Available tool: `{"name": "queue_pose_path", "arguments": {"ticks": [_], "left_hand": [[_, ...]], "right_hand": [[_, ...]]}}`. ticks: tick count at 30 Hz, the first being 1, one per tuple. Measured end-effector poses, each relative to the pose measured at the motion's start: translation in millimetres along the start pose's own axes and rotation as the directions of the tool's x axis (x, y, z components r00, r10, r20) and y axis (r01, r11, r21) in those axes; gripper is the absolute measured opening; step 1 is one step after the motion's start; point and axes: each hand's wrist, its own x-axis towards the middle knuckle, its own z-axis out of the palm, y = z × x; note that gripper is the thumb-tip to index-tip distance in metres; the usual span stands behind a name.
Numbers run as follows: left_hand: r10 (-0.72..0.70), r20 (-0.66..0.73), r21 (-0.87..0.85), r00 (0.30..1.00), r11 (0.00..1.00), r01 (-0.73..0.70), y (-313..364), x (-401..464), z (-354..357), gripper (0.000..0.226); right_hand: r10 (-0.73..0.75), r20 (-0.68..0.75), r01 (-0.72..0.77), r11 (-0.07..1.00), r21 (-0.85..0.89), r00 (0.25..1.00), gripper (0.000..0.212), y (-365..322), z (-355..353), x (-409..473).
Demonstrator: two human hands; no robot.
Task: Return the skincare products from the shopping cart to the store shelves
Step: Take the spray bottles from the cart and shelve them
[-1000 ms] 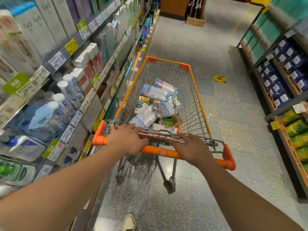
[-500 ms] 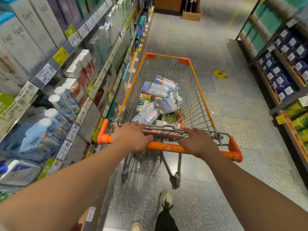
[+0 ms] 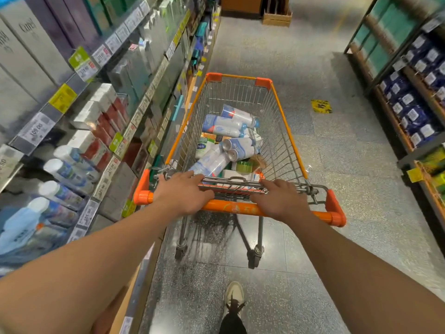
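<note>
Between two store aisles of shelving, an orange-framed wire shopping cart (image 3: 281,121) stands on speckled grey floor (image 3: 337,179). Left hand (image 3: 184,195) and right hand (image 3: 279,201) both lie on the orange push handle (image 3: 237,208), fingers curled over it toward the folded wire child seat (image 3: 234,185); whether thumbs wrap underneath cannot be seen. Skincare products lie loose in the basket: white-and-blue spray cans (image 3: 228,125) piled on their sides, a white bottle with a green label (image 3: 202,147), a green-lidded jar (image 3: 243,166), a white box (image 3: 238,175). Left shelves (image 3: 101,165), just beside the cart, hold white-capped bottles (image 3: 65,171), red-and-white boxes (image 3: 101,116), price tags. Right shelves (image 3: 407,121) carry dark blue packs. One shoe (image 3: 234,294) shows behind the cart.
</note>
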Motion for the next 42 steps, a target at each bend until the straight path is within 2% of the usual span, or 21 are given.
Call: {"name": "queue_pose_path", "arguments": {"ticks": [5, 11, 13, 15, 17, 19, 21, 22, 25, 28, 29, 30, 32, 36, 38, 41, 42], "left_hand": [[-0.013, 0.029, 0.013, 0.999, 1.000, 0.013, 7, 12, -7, 0.082], [-0.031, 0.057, -0.013, 0.998, 0.999, 0.032, 11, 15, -11, 0.080], [-0.035, 0.048, -0.039, 0.998, 0.999, 0.037, 11, 17, -10, 0.081], [-0.049, 0.041, -0.077, 0.998, 0.996, 0.052, 10, 20, -9, 0.093], [-0.057, 0.033, -0.096, 0.998, 0.994, 0.060, 7, 23, -8, 0.117], [-0.071, 0.049, -0.132, 0.996, 0.988, 0.077, 8, 22, -9, 0.130], [-0.078, 0.054, -0.206, 0.995, 0.975, 0.088, 9, 24, -12, 0.125], [-0.095, 0.063, -0.265, 0.993, 0.958, 0.108, 10, 25, -16, 0.113], [-0.157, 0.035, -0.481, 0.987, 0.863, 0.155, 21, 19, -29, 0.067], [-0.216, 0.073, -0.694, 0.974, 0.690, 0.205, 22, 40, -34, 0.050], [-0.236, 0.115, -0.700, 0.965, 0.670, 0.247, 19, 53, -36, 0.046], [-0.269, 0.177, -0.739, 0.947, 0.599, 0.308, 8, 75, -26, 0.044], [-0.228, 0.223, -0.826, 0.948, 0.472, 0.308, -17, 117, -3, 0.059], [-0.164, 0.264, -0.883, 0.950, 0.354, 0.307, 8, 130, -41, 0.060], [-0.127, 0.267, -0.914, 0.955, 0.280, 0.293, 10, 147, -45, 0.050], [-0.089, 0.276, -0.933, 0.957, 0.215, 0.289, 9, 179, -55, 0.048], [-0.082, 0.278, -0.942, 0.957, 0.170, 0.288, 8, 189, -56, 0.046]], "right_hand": [[-0.034, 0.014, 0.034, 0.999, -0.009, 0.999, 0.085, 4, -7, 13], [-0.082, 0.121, 0.079, 0.996, 0.033, 0.989, 0.088, 11, -17, 21], [-0.109, 0.114, 0.107, 0.994, 0.028, 0.987, 0.088, 13, -16, 26], [-0.142, 0.069, 0.138, 0.989, 0.050, 0.988, 0.087, 16, -13, 32], [-0.176, -0.012, 0.176, 0.979, 0.107, 0.984, 0.080, 19, -14, 41], [-0.171, -0.039, 0.175, 0.966, 0.191, 0.985, 0.077, 21, -15, 55], [-0.114, -0.013, 0.112, 0.941, 0.320, 0.993, 0.079, 22, -16, 70], [-0.086, -0.010, 0.083, 0.922, 0.379, 0.996, 0.077, 24, -16, 77], [-0.060, 0.009, 0.047, 0.857, 0.513, 0.998, 0.071, 23, -23, 81], [-0.025, 0.043, -0.003, 0.836, 0.549, 0.999, 0.066, 13, -31, 84], [-0.016, 0.054, -0.018, 0.819, 0.574, 0.998, 0.069, 9, -32, 87], [-0.006, 0.063, -0.033, 0.795, 0.605, 0.998, 0.072, 6, -32, 92], [0.021, 0.071, -0.064, 0.742, 0.667, 0.997, 0.068, -1, -35, 103], [0.076, 0.093, -0.120, 0.624, 0.772, 0.993, 0.039, -7, -44, 125], [0.116, 0.134, -0.176, 0.566, 0.806, 0.984, 0.046, -16, -46, 135], [0.185, 0.193, -0.254, 0.405, 0.878, 0.964, 0.081, -27, -38, 161], [0.204, 0.223, -0.283, 0.349, 0.893, 0.953, 0.087, -31, -37, 168]]}}
